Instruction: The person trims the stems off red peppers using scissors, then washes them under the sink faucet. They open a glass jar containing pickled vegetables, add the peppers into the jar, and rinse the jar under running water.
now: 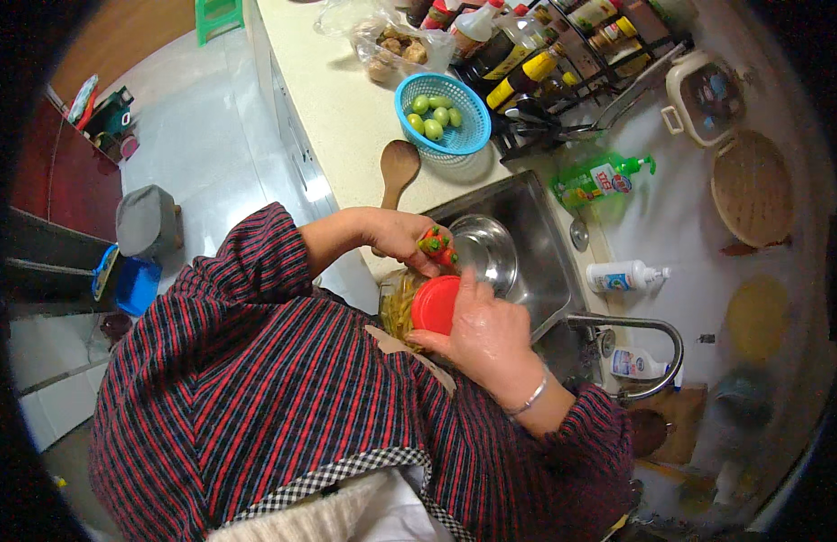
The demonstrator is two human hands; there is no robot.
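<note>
Several red chili peppers [447, 256] with green stem ends are bunched in my left hand [405, 236]. Just below them is a jar [397, 305] with clear walls, holding yellowish-green pieces, close against my apron. My right hand [489, 325], wet and wearing a bracelet, grips a red lid [435, 305] at the jar's top. Whether the lid sits fully on the mouth is hard to tell. Beyond both hands, a stainless steel bowl [496, 254] rests in the sink [544, 271].
A wooden spoon [399, 162] lies on the counter [354, 129], beside a blue basket [473, 135] of green fruits. Farther back are a plastic bag [439, 44] and seasoning bottles [527, 74]. A curved faucet [672, 339] arches beside the sink, near a green soap bottle [588, 183].
</note>
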